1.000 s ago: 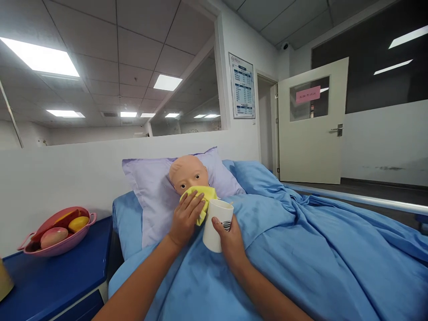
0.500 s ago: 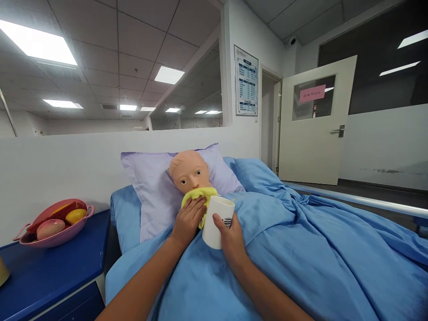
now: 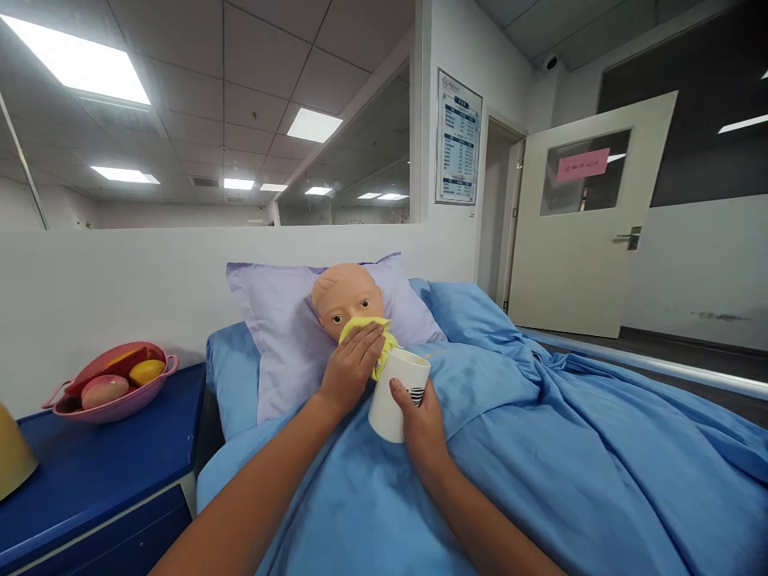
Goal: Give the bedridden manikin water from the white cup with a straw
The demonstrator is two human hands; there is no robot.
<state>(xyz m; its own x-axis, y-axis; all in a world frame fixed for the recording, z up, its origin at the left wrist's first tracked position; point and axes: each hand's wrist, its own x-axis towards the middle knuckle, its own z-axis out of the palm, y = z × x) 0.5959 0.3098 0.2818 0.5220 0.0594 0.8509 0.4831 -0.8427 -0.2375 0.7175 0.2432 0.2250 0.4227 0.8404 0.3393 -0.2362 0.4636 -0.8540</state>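
Two bare hands, both engaged. The left hand (image 3: 354, 364) holds a soft yellow cloth (image 3: 363, 322) beneath its fingers, which lie close together; its thumb is hidden. The right hand (image 3: 425, 424) is clamped around a white cylindrical cup (image 3: 389, 404) with a black striped mark, thumb across the near side. Cup tilted, rim toward the upper right, just beside the cloth and above the bedding; contents cannot be made out.

The cloth covers the lower face of a bald, flesh-coloured mannequin head (image 3: 343, 290), eyes exposed. The head rests on a pale lilac fabric pillow (image 3: 270, 320); a rumpled blue quilt (image 3: 540, 448) spreads over the bed.

To the left, a dark blue bedside cabinet (image 3: 120, 456) carries a pink two-handled basket (image 3: 123, 406) with a yellow fruit (image 3: 147, 371) and a reddish-pink fruit (image 3: 105, 392). Beyond the bed, a cream door (image 3: 576, 264) stands open, bearing a pink sign (image 3: 583, 165).
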